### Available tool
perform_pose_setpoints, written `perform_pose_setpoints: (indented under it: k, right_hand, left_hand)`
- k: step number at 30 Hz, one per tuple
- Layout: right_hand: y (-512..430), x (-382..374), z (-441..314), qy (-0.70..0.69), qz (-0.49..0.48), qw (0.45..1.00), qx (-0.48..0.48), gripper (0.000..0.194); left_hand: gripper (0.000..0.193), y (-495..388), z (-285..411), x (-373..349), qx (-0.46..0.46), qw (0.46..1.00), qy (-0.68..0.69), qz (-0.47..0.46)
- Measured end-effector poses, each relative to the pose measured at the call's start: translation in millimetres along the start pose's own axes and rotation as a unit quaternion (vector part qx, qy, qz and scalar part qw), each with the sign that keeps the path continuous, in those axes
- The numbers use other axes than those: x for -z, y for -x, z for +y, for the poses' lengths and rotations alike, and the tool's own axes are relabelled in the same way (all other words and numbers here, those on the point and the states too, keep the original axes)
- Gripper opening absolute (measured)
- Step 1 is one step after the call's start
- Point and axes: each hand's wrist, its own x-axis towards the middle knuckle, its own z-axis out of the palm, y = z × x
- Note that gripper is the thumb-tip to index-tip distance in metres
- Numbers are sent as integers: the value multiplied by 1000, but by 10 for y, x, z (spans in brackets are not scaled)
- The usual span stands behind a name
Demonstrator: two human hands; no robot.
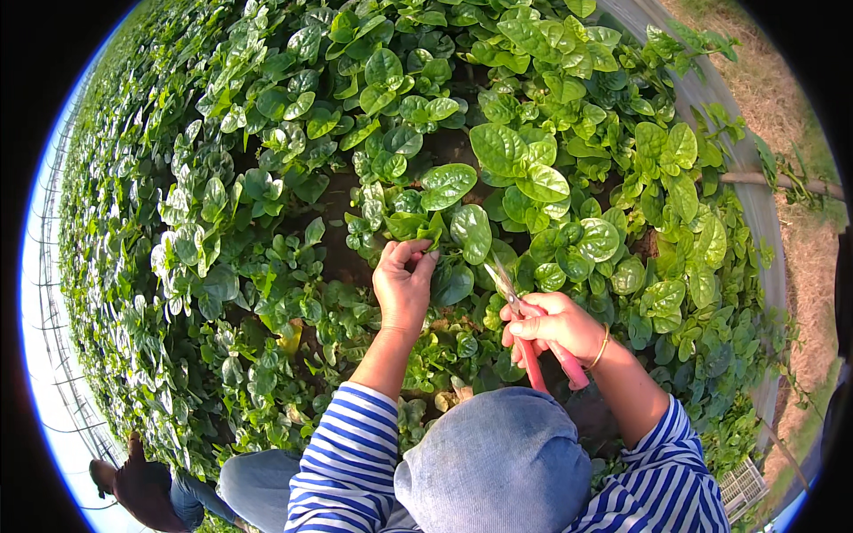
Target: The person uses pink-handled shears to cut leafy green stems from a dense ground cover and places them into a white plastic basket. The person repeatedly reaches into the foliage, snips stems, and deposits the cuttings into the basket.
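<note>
My left hand pinches a green leafy shoot between thumb and fingertips. The plant looks like Malabar spinach, with broad glossy leaves. In my right hand is a pair of garden snips with pinkish-red handles. Their metal blades point up and left, a short way right of my left hand, and look slightly apart. A large leaf stands between the blades and the held shoot. Part of its stem is hidden by my fingers and by other leaves.
My denim-covered knee rises below my hands. Dense leafy plants surround them. Another person is at the lower left. Along the right run plastic sheeting, a pole and dry ground; a plastic crate sits lower right.
</note>
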Motion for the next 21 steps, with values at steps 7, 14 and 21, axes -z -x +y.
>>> perform_pose_setpoints:
  k: [7, 14, 21]
  right_hand:
    - [-392, 24, 98, -24, 11, 1000, -6, 23]
    - [-216, 74, 219, -105, -10, 994, 25, 25]
    - [-249, 43, -31, -157, -58, 985, 33, 31]
  left_hand:
    - [13, 40, 150, -53, -51, 999, -16, -6]
    - [9, -46, 244, 199, 71, 942, 328, 3]
    - [26, -135, 297, 360, 75, 960, 267, -30]
